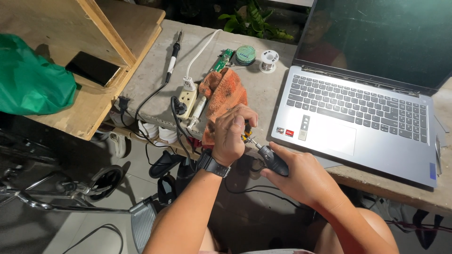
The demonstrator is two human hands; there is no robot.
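Concrete tabletop (263,89) carries a laptop (358,113) at right; at centre frame, left hand (232,134) fingers closed on a screwdriver (246,135), right hand (301,176) gripping a black tool (273,160); screwing step, next needs steady turning

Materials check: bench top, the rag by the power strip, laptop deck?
Bench top: looks like bare concrete, grey, matte, mottled. Rag: woven cloth, orange, fuzzy and stained, draped in soft folds. Laptop deck: smooth silver, satin sheen; metal or painted plastic, cannot tell which.
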